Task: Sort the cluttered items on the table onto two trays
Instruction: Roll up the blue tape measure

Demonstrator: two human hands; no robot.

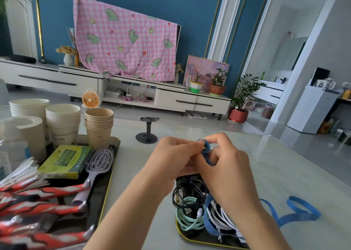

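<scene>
My left hand [171,158] and my right hand [226,166] meet above the table and both pinch a blue flat strap [206,149], coiled into a small roll between the fingertips. The strap's loose end [298,211] trails in loops on the table at the right. Below my hands a black tray [191,239] holds coiled cables: black [187,191], mint green [188,215] and white [220,219]. A second black tray [112,166] on the left carries paper cup stacks [98,126], a green box [64,161], a lilac hairbrush [98,160] and red-and-silver packets [43,210].
A black phone stand [147,130] stands on the table beyond my hands. A white tape roll [22,130] and a clear bottle [11,153] sit at the far left. The pale table surface [284,164] extends to the right.
</scene>
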